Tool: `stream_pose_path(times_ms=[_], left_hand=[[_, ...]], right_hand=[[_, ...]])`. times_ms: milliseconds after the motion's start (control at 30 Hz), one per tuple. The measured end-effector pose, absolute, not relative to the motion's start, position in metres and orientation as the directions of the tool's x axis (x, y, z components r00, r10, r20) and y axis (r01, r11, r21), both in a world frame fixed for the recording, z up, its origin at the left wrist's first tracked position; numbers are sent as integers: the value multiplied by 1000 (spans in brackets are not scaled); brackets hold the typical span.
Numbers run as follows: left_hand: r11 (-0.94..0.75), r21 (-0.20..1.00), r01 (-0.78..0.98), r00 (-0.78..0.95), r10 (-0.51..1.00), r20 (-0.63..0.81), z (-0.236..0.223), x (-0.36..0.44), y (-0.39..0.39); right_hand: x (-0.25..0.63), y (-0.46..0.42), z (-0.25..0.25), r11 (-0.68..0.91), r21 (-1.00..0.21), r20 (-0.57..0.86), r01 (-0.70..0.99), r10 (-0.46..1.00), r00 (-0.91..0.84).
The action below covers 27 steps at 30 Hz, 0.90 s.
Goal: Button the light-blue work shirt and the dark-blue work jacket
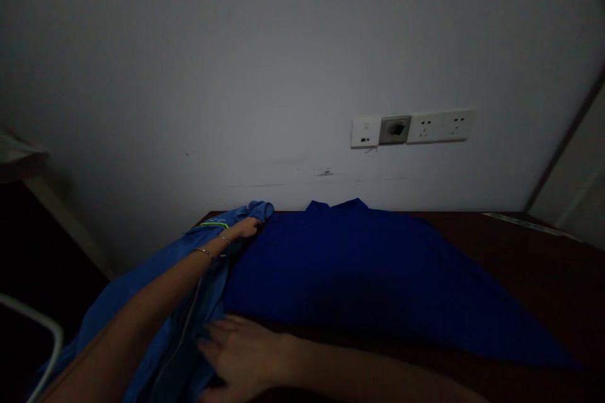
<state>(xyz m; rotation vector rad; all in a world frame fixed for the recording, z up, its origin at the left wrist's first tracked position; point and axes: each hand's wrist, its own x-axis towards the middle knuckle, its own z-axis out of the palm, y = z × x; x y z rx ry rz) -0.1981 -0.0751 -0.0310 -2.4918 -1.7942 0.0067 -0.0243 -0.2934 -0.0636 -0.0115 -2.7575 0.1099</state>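
A lighter blue jacket with a yellow-green stripe and a pale seam or zip line lies bunched along the left side of the table. My left hand is at its far end by the wall, fingers curled onto the cloth by the rolled collar or cuff. Nearer to me, my right hand rests against the jacket's right edge, slightly blurred, with its fingers apart. A dark blue shirt is spread out to the right of the jacket, its collar toward the wall.
The dark reddish-brown table meets a grey wall. Sockets and switches are set in the wall. A flat printed strip lies at the back right. At lower left, a pale curved bar stands close by.
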Motion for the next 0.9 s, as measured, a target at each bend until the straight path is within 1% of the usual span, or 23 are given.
stream_pose_path(times_ms=[100,167,233,267,367,433,500,533,567,633,700,767,833,900], left_hand=[[-235,-139,962,251,961,114,-24,-178,-78],[-255,-208,944,295,935,197,-22,-159,-78],[-331,-244,912,386,892,233,-24,-138,-76],[-375,-227,899,425,874,237,-26,-128,-74],[-438,-81,895,443,859,258,-37,-104,-62],[-397,-18,918,386,880,275,-45,-95,-51],[-298,-17,954,293,922,253,-52,-94,-42],[-247,-27,969,246,941,232,-54,-95,-38],[-202,-38,979,205,956,209,-55,-98,-36],[-141,-49,989,147,974,174,-57,-105,-35],[-111,-49,993,116,984,137,-56,-112,-36],[-89,-50,995,94,991,97,-54,-118,-37],[-94,-49,994,98,993,65,-51,-122,-37],[-117,-46,992,119,992,44,-47,-124,-35]], right_hand=[[-36,-311,-56,991,31,319,-132,-135,-938],[-33,-318,-49,985,80,314,-154,-171,-934],[-20,-317,-44,985,86,340,-150,-171,-925],[-10,-313,-41,986,76,361,-147,-164,-918],[41,-286,-38,993,33,418,-115,-118,-901],[92,-259,-38,1000,13,446,3,-4,-895],[153,-228,-37,984,40,449,176,140,-883],[185,-213,-36,958,58,439,281,228,-869],[217,-197,-35,908,66,435,415,348,-831],[278,-168,-36,733,50,437,679,595,-675],[328,-143,-41,477,-1,439,879,790,-428],[364,-123,-51,238,-98,389,966,903,-183],[385,-109,-63,47,-257,258,965,966,21],[393,-100,-74,-34,-369,179,929,978,107]])
